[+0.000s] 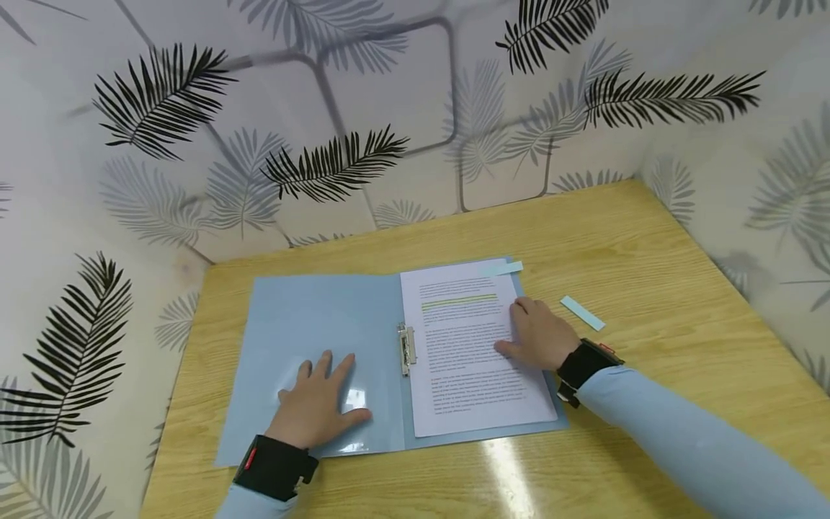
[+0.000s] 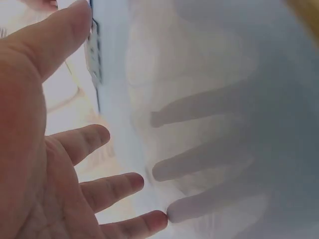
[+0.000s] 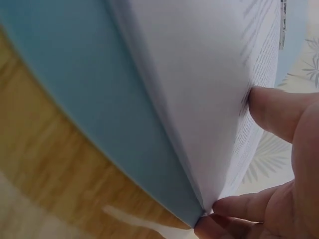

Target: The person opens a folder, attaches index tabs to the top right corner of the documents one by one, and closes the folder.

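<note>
A light blue folder [image 1: 311,310] lies spread flat, with a metal clip [image 1: 406,349] near its spine. Printed sheets [image 1: 476,393] rest on its right side, with yellow highlighted lines near the top. A pale blue paper strip [image 1: 504,269] sticks out past the stack's upper right corner. My left hand [image 1: 314,404] rests on the left cover, fingers spread and holding nothing. My right hand [image 1: 543,335] touches the right edge of the sheets. In the right wrist view its thumb [image 3: 279,109] presses on the top page, apart from the fingertips [image 3: 224,206] at the edge.
Another pale blue strip [image 1: 582,312] lies on the wooden table [image 1: 674,288] to the right of the folder. Behind the table stands a wall [image 1: 402,94] with a leaf pattern. Black bands [image 1: 275,467] circle both wrists.
</note>
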`<state>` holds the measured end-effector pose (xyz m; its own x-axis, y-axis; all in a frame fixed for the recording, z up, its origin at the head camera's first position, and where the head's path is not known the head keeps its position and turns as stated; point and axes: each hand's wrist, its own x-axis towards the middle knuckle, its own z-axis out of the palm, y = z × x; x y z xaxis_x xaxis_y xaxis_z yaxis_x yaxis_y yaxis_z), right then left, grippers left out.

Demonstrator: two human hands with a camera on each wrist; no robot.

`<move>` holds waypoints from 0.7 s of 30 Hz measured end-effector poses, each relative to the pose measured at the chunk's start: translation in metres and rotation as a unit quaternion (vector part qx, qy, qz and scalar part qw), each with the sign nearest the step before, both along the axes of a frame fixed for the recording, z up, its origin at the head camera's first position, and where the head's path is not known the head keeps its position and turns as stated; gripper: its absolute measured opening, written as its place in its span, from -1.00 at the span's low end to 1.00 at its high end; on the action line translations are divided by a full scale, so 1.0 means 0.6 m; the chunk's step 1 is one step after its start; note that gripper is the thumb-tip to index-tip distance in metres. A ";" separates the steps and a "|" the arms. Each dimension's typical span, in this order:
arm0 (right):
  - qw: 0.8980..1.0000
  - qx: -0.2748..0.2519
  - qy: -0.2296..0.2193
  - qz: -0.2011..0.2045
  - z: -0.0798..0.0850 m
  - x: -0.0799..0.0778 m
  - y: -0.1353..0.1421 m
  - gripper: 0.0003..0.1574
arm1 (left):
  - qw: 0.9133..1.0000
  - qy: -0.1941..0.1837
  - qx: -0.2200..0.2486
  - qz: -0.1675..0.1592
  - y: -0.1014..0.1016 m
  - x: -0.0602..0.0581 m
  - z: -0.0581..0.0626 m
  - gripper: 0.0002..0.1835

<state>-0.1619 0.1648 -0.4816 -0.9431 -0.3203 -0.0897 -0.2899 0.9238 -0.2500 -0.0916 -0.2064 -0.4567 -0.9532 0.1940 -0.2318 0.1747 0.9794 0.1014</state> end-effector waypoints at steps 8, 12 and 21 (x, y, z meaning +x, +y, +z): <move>0.999 0.031 0.017 -0.008 -0.010 0.001 0.001 0.16 | 0.998 -0.005 0.026 0.049 -0.032 0.017 -0.020 0.07; 0.999 0.041 0.026 -0.001 -0.013 -0.001 0.001 0.16 | 0.998 -0.007 0.032 0.060 -0.037 0.019 -0.036 0.09; 0.999 0.045 0.029 -0.001 -0.013 -0.002 -0.002 0.14 | 0.996 -0.011 0.050 0.067 -0.042 0.019 -0.052 0.11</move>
<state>-0.1630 0.1634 -0.4894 -0.9484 -0.3108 -0.0634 -0.2990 0.9427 -0.1482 -0.0803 -0.2317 -0.4878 -0.9670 0.0880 -0.2391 0.0392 0.9786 0.2018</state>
